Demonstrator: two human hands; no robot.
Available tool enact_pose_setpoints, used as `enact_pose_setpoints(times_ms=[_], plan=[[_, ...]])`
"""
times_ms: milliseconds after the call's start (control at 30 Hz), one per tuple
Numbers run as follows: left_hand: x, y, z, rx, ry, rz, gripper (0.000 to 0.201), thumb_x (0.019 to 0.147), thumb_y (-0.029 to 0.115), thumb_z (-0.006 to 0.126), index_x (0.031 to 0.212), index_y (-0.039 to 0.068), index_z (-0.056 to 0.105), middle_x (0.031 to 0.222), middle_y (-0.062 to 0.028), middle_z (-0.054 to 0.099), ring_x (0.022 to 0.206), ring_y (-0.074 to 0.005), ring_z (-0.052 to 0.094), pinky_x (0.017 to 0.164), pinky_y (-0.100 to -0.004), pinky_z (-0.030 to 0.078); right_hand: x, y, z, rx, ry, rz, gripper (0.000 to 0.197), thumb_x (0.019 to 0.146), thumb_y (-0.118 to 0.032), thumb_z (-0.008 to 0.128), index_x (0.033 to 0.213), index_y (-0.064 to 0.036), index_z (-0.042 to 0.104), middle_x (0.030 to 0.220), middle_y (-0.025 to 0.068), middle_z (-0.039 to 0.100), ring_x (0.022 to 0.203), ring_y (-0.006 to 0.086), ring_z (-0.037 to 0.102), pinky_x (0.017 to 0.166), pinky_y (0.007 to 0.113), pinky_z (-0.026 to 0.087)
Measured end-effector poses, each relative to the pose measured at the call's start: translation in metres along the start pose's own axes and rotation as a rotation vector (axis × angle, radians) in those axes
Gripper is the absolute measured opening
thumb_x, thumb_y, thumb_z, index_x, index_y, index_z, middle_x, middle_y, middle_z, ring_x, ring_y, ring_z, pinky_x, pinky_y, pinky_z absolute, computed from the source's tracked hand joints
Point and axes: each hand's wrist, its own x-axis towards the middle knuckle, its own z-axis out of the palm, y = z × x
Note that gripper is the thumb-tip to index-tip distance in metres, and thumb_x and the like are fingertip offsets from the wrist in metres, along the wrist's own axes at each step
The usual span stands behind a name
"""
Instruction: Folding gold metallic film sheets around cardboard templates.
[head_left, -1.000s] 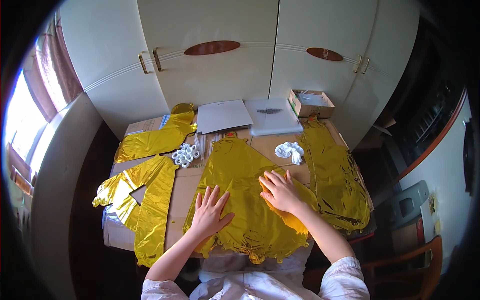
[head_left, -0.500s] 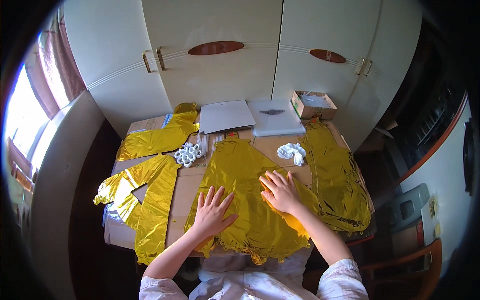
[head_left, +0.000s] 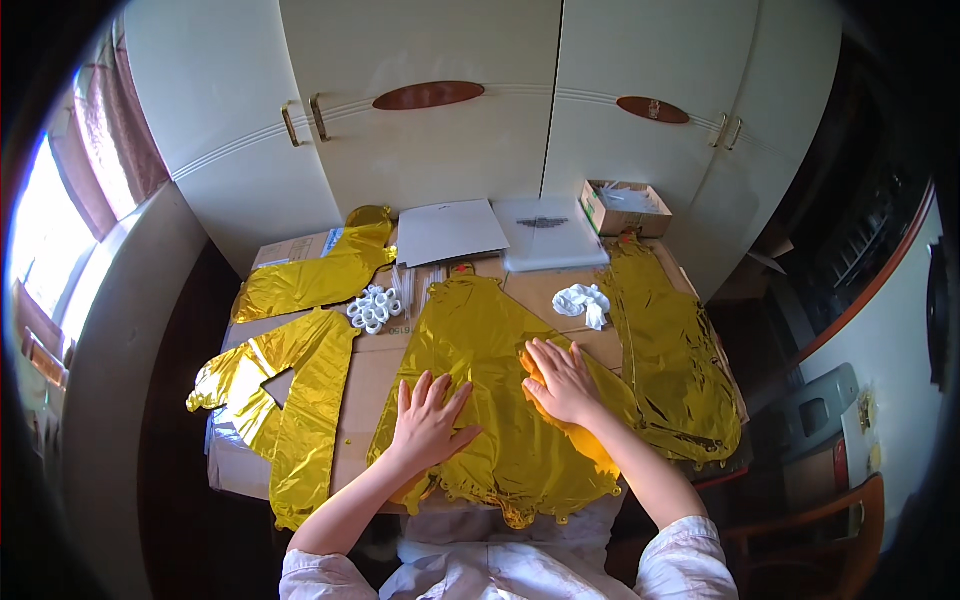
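Note:
A large gold foil balloon [head_left: 470, 350], flat and uninflated, lies on the cardboard-covered table in front of me. My left hand [head_left: 430, 420] rests palm down on its left part, fingers spread and thumb out. On the right part my right hand [head_left: 562, 385] lies flat too, its fingers stretched out and fairly close together. Orange patches on the foil along both arms look like their reflections. Neither hand grips anything. A small red mark [head_left: 461, 269] shows at the balloon's far tip. Its near edge is wrinkled, with small tabs.
More flat gold foil balloons lie at the right [head_left: 675, 360], near left [head_left: 310, 400] and far left [head_left: 315, 275]. Behind are white tape rolls [head_left: 374, 310], clear straws [head_left: 403, 288], crumpled white tissue [head_left: 583, 303], a grey sheet [head_left: 452, 230], a translucent lid [head_left: 553, 245] and an open box [head_left: 628, 210].
The fingers of my right hand have drawn slightly closer together and shifted a little away from me. My left hand has barely moved, and the balloons lie as before.

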Motion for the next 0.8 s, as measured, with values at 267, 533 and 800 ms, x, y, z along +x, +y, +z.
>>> enact_pose_setpoints(times_ms=[267, 533, 800], plan=[[0.003, 0.000, 0.000, 0.021, 0.024, 0.046, 0.067, 0.083, 0.056, 0.058, 0.134, 0.014, 0.051, 0.143, -0.0159, 0.040, 0.138, -0.0371, 0.028, 0.108, -0.0624, 0.020, 0.001, 0.003, 0.000, -0.037, -0.065, -0.003, 0.062, 0.097, -0.050, 0.039, 0.146, -0.0134, 0.030, 0.153, 0.0063, 0.027, 0.142, 0.0231, 0.023, 0.118, 0.047, 0.008], [0.021, 0.005, -0.011, 0.077, -0.030, 0.168, 0.077, 0.082, 0.063, 0.056, 0.138, 0.012, 0.046, 0.149, -0.0161, 0.033, 0.141, -0.0360, 0.023, 0.112, -0.0593, 0.015, 0.000, 0.003, 0.004, -0.049, -0.035, -0.009, 0.061, 0.096, -0.048, 0.043, 0.145, -0.0132, 0.032, 0.152, 0.0065, 0.029, 0.141, 0.0239, 0.025, 0.118, 0.048, 0.010], [0.062, -0.007, -0.009, 0.087, -0.103, 0.474, 0.082, 0.082, 0.071, 0.048, 0.147, 0.024, 0.033, 0.152, -0.0096, 0.031, 0.142, -0.0343, 0.023, 0.114, -0.0580, 0.015, 0.001, 0.002, 0.000, -0.057, -0.021, -0.009, 0.062, 0.094, -0.047, 0.047, 0.144, -0.0123, 0.035, 0.151, 0.0064, 0.031, 0.141, 0.0234, 0.026, 0.117, 0.048, 0.013]])
